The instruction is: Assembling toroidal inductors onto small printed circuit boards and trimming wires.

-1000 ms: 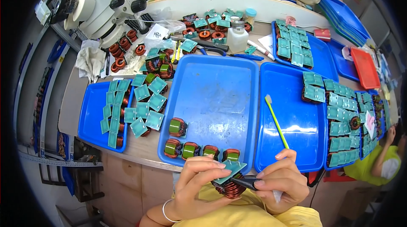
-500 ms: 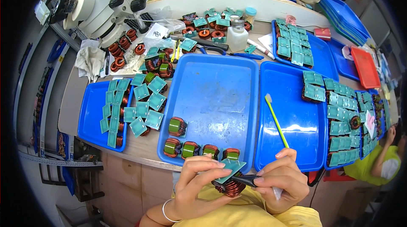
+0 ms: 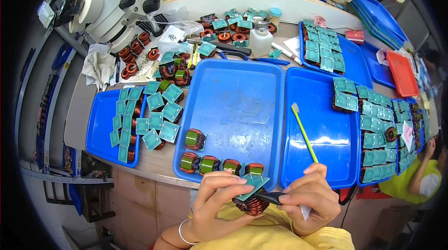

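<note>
My left hand point(image 3: 219, 203) is closed around a copper-wound toroidal coil point(image 3: 252, 206) with a teal circuit board point(image 3: 251, 187) on its upper side. Thumb and fingers hold it tilted, just off the near edge of the blue tray. In my right hand point(image 3: 311, 198) is a slim black tool point(image 3: 269, 197), pinched near its end, its tip against the coil under the board; its exact kind is unclear. A yellow-green brush point(image 3: 304, 133) with pale bristles slants up from behind my right fingers, which hide its lower end.
The middle blue tray point(image 3: 233, 86) holds several green-and-copper coils point(image 3: 209, 164) along its near edge. Boards with coils fill trays on the left point(image 3: 93, 128) and right point(image 3: 326, 175). Pliers point(image 3: 273, 61), a bottle point(image 3: 260, 42) and a microscope point(image 3: 105, 14) stand behind. A co-worker point(image 3: 413, 184) is at right.
The coil and board have shifted very slightly in my left hand, and the black tool's tip with them. Otherwise both hands keep their places.
</note>
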Motion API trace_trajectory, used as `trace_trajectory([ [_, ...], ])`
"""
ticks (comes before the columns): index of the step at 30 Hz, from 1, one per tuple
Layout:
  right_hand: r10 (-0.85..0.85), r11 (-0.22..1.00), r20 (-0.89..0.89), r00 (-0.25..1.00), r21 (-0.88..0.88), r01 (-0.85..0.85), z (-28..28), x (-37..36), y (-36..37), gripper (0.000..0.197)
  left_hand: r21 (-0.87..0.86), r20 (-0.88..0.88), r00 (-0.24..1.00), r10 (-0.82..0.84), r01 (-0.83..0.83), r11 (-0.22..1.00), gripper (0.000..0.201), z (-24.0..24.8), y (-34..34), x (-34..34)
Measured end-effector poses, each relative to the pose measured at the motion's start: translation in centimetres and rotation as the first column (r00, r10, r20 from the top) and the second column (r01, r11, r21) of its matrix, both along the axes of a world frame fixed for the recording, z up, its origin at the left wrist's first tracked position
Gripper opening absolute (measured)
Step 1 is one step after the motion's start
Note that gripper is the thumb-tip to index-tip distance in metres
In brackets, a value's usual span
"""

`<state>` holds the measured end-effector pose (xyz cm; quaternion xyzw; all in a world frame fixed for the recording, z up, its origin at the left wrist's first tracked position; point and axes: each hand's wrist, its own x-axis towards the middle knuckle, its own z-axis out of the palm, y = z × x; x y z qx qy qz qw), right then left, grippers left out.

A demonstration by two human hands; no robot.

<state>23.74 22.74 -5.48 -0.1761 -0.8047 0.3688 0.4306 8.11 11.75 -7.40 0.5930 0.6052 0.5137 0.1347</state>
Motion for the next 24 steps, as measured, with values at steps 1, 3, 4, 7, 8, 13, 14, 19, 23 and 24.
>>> trace_trajectory([
  [1,0.01,1.0,0.002,1.0,0.004,-0.01,0.0,0.0,0.0,0.022,0.0,0.0,1.0,0.0,0.0,1.0,0.053,0.0,0.0,0.0],
  [3,0.004,1.0,-0.001,1.0,0.011,-0.004,-0.1,0.0,0.0,0.022,0.004,0.002,1.0,0.0,0.0,1.0,0.052,0.0,0.0,0.0],
  [4,-0.002,1.0,-0.004,1.0,0.018,0.002,-0.1,0.0,0.0,0.022,0.004,0.002,1.0,0.0,0.0,1.0,0.052,0.0,-0.1,0.0],
  [7,-0.009,1.0,-0.001,1.0,0.014,0.009,-0.1,0.0,0.0,0.022,0.001,-0.001,1.0,0.001,-0.001,1.0,0.052,-0.1,0.0,0.0],
  [8,-0.01,1.0,0.0,1.0,0.013,0.01,-0.1,0.0,0.1,0.022,-0.002,0.0,1.0,-0.002,0.002,1.0,0.052,-0.1,0.1,0.0],
  [13,-0.016,1.0,0.003,1.0,0.023,0.016,0.0,-0.1,0.1,0.022,-0.009,-0.001,1.0,-0.001,0.001,1.0,0.052,0.0,0.0,-0.1],
  [14,-0.017,1.0,0.003,1.0,0.022,0.017,0.0,-0.2,0.1,0.022,-0.006,0.006,1.0,-0.003,0.003,1.0,0.054,0.0,0.1,-0.2],
  [19,-0.084,0.995,-0.118,0.989,-0.056,0.078,-1.2,0.4,0.4,0.019,0.019,0.182,0.983,-0.009,0.005,1.0,0.06,-0.7,0.1,0.1],
  [23,-0.159,0.974,-0.235,0.959,-0.195,0.114,-2.0,0.5,0.2,0.023,0.091,0.624,0.767,-0.152,0.122,0.988,0.068,-0.9,0.0,0.3],
  [24,-0.134,0.966,-0.26,0.956,-0.249,0.067,-2.6,0.4,0.1,0.03,0.084,0.696,0.692,-0.194,0.19,0.978,0.074,-0.8,-0.1,0.2],
])
